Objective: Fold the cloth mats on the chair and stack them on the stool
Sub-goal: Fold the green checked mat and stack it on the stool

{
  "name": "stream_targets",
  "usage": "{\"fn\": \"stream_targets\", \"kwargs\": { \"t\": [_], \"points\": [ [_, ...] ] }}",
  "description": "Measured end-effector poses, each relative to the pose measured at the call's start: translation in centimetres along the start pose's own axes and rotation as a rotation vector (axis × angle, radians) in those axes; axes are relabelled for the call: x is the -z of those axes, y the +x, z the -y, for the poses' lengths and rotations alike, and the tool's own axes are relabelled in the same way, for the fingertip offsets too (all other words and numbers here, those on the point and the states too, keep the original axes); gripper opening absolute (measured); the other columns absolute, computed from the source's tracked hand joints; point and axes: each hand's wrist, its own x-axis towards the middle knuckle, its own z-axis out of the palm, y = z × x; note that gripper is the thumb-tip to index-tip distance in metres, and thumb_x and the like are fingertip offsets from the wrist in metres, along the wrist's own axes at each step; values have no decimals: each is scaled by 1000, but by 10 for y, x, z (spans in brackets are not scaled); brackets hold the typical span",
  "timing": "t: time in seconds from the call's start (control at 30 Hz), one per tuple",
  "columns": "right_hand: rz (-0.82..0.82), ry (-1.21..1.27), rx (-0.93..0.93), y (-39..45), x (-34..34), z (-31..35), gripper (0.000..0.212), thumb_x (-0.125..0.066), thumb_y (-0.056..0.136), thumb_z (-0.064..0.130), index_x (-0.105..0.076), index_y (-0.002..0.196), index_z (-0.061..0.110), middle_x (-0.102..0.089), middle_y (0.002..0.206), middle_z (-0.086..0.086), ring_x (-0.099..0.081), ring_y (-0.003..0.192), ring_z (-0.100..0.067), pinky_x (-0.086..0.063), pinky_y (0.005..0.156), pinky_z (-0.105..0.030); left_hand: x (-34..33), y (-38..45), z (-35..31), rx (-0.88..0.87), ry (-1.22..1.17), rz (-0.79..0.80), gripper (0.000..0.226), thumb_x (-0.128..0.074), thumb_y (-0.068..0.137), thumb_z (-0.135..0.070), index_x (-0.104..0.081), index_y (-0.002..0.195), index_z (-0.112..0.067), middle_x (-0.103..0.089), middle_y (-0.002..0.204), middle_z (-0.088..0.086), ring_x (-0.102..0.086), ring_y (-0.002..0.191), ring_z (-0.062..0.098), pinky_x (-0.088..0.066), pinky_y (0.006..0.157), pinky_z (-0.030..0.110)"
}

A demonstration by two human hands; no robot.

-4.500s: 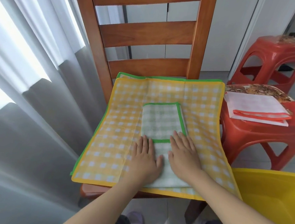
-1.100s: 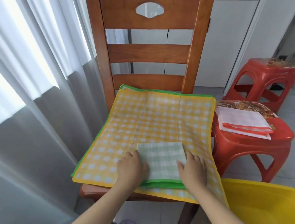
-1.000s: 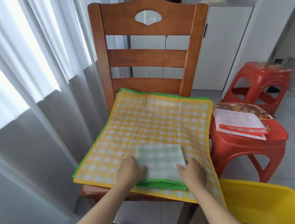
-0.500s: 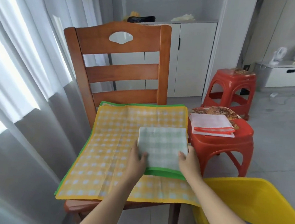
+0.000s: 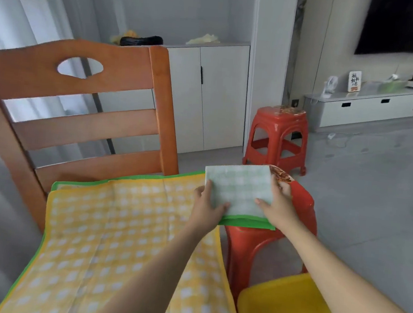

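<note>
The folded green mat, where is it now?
Head view, right of centre: the folded green mat is held between left hand and right hand, over the near red stool.

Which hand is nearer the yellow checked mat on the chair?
Left. The left hand is over the yellow mat; the right hand is past its edge, over the red stool.

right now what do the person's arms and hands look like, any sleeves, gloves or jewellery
Both forearms are bare as far as the frame shows, with no sleeve in view. The left hand and right hand wear no gloves, and no ring, watch or bracelet shows on the visible fingers or wrists. No markings can be seen.
</note>
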Motion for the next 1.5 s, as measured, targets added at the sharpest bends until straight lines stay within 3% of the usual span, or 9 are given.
{"fn": "stream_targets", "kwargs": {
  "t": [0.1, 0.23, 0.37, 0.5, 0.67, 0.93, 1.1, 1.27, 1.5],
  "points": [
    [3, -70, -13, 37, 5, -18, 84, -65, 85, 20, -11, 149, 11, -17, 147, -13, -25, 137, -24, -21, 110, -26, -22, 37, 1, 13, 4, 36, 77, -63, 89, -25, -15, 148, -17, -22, 140, 10, -36, 129, 25, -28, 102, 19],
    [53, -143, -40, 67, 0, -45, 81, -66, 84, 26, -19, 148, 12, -18, 151, -7, -24, 139, -20, -22, 111, -28, -54, 72, 12, 38, 58, 52, 77, -64, 86, -27, -18, 144, -10, -20, 144, 13, -28, 135, 31, -28, 112, 33],
    [119, -230, -84, 77, -13, -68, 84, -66, 83, 38, -20, 148, 10, -14, 156, -5, -18, 143, -20, -17, 116, -30, -74, 92, 29, 114, 336, 14, 82, -57, 88, -43, -14, 148, -8, -22, 149, 18, -24, 135, 35, -21, 113, 37],
    [131, -407, -88, 78, -25, -77, 80, -55, 87, 48, -19, 148, 11, -13, 157, -4, -11, 143, -28, -9, 115, -35, -84, 99, 41, 128, 430, 29, 79, -49, 91, -48, -14, 148, -7, -27, 146, 19, -27, 132, 37, -21, 111, 40],
    [175, -584, -140, 80, -29, -85, 75, -39, 90, 57, -18, 148, 16, -12, 158, 0, -13, 140, -33, -14, 113, -43, -90, 99, 44, 158, 403, 81, 78, -46, 93, -46, -9, 150, -8, -20, 151, 18, -22, 137, 36, -21, 112, 41],
    [209, -587, -118, 82, -24, -84, 74, -37, 92, 55, -18, 148, 13, -13, 158, -4, -17, 138, -33, -16, 113, -42, -85, 97, 40, 195, 292, 106, 74, -46, 93, -44, -12, 150, -11, -20, 152, 16, -19, 139, 36, -20, 113, 41],
    [46, -601, -55, 59, -19, -70, 64, -34, 92, 57, -27, 146, 23, -15, 157, -1, -15, 139, -26, -13, 111, -41, -71, 71, 23, 119, 191, 50, 56, -42, 97, -34, -26, 146, -11, -30, 148, 14, -35, 134, 32, -32, 105, 35],
    [-26, -410, 125, 14, -17, -38, 52, -42, 94, 46, -35, 143, 28, -22, 156, 2, -16, 139, -20, -11, 112, -38, -38, 25, 7, 19, 223, -12, 51, -40, 98, -34, -33, 144, -13, -38, 145, 11, -43, 128, 26, -39, 101, 36],
    [-20, -117, 303, -76, -29, 15, 42, -57, 91, 30, -52, 132, 20, -51, 138, 2, -40, 128, -20, -24, 104, -23, 20, -78, 8, 56, 100, -74, 41, -42, 98, -36, -48, 134, -18, -46, 136, 6, -53, 118, 19, -45, 93, 31]
  ]
}}
